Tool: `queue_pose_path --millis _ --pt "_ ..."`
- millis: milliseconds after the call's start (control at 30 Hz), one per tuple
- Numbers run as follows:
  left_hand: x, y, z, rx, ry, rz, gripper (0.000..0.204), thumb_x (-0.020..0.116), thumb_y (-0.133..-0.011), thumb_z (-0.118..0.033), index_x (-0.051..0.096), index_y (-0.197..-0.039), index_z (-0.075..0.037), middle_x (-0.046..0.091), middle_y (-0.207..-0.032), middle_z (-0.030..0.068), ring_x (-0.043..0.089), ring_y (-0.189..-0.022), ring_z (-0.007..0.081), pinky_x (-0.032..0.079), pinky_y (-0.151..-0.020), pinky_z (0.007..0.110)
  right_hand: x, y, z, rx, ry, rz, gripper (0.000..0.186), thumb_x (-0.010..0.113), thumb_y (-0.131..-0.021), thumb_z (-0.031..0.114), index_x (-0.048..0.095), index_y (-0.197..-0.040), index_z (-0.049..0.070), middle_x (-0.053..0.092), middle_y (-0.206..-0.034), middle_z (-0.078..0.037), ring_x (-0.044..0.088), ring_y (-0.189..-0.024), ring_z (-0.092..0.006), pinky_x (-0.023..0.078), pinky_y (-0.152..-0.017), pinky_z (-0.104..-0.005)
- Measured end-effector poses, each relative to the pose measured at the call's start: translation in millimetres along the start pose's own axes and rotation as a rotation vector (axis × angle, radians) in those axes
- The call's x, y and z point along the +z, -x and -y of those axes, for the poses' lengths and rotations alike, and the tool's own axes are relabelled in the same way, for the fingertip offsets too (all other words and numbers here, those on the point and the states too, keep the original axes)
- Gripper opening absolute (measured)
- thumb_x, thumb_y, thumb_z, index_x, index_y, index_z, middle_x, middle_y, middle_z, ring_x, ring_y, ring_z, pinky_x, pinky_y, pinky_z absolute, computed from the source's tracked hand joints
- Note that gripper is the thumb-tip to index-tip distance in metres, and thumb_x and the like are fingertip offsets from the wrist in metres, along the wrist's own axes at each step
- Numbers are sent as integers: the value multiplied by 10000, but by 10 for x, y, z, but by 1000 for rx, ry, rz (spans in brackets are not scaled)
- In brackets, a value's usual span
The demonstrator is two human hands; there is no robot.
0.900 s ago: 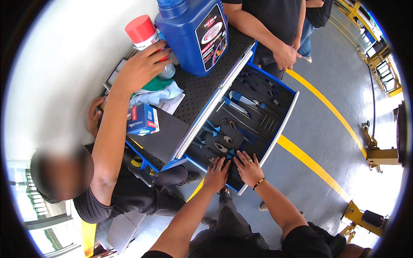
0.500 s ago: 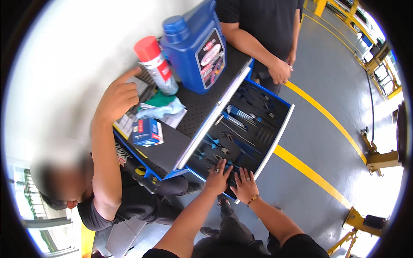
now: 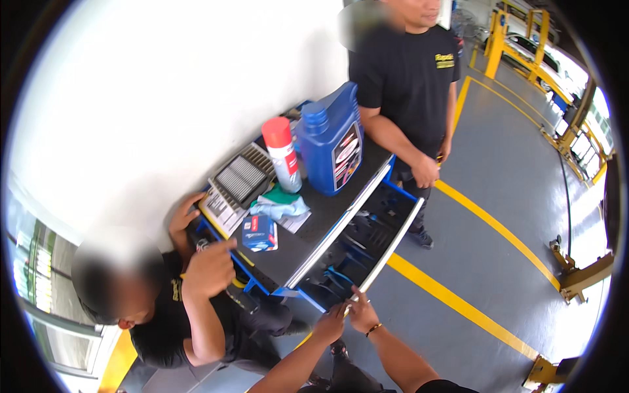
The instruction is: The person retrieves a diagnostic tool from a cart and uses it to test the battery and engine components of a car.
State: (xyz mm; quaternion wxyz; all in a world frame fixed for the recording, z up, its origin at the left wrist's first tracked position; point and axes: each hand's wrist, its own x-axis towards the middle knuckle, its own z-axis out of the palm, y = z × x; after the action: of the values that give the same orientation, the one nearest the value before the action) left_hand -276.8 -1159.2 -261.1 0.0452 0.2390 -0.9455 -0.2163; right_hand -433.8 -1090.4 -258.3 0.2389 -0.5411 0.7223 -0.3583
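Observation:
My left hand [image 3: 330, 322] is at the front corner of the open tool drawer [image 3: 395, 244], fingers closed on its pale front edge. My right hand [image 3: 363, 314] grips that edge just to the right, thumb and fingers on it. The drawer holds dark inserts with blue-handled tools [image 3: 339, 276]. On the cart top [image 3: 272, 262] stand a large blue jug [image 3: 321, 164] and a red-capped spray can [image 3: 286, 167], beside green and light-blue cloths [image 3: 278, 207], a small blue box [image 3: 259, 233], papers and an air filter [image 3: 239, 177].
A co-worker [image 3: 160, 327] at the cart's left has one hand raised over it. Another person [image 3: 406, 85] stands behind the cart's right end. A white wall [image 3: 164, 98] runs behind. Yellow lines [image 3: 458, 304] cross the floor; yellow lifts [image 3: 498, 46] and a car [image 3: 524, 49] are at right.
The view has tilted up. The drawer looks further pushed in, with my hands now on its front edge. The left co-worker's hand has moved down and away from the spray can.

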Motion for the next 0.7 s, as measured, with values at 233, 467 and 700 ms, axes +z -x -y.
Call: queue_pose_path --millis 233,467,700 --pt "-293 17 591 25 -550 130 546 471 -936 -150 400 -1458 -9 299 -1575 141 308 -1449 324 253 -1183 483 569 390 223 26 128 477 419 537 -908 172 539 -1308 48 475 -1402 -209 582 -1159 -418 467 -1004 -485" --pt "-566 -368 617 78 -1084 627 481 366 -995 -318 638 -1298 -62 435 -1526 83 202 -1496 327 5 -1200 563 -175 1677 -91 159 300 479 414 475 -963 255 534 -1324 62 497 -1386 -196 561 -1201 -387 470 -1009 -466" --pt "-165 332 863 -152 -268 688 515 586 -901 -466 653 -1269 -112 574 -1365 170 523 -1283 352 424 -1071 444 -753 3499 -272 863 121 314 486 376 -1013 340 499 -1409 86 457 -1479 -142 478 -1313 -345 416 -1067 -488"
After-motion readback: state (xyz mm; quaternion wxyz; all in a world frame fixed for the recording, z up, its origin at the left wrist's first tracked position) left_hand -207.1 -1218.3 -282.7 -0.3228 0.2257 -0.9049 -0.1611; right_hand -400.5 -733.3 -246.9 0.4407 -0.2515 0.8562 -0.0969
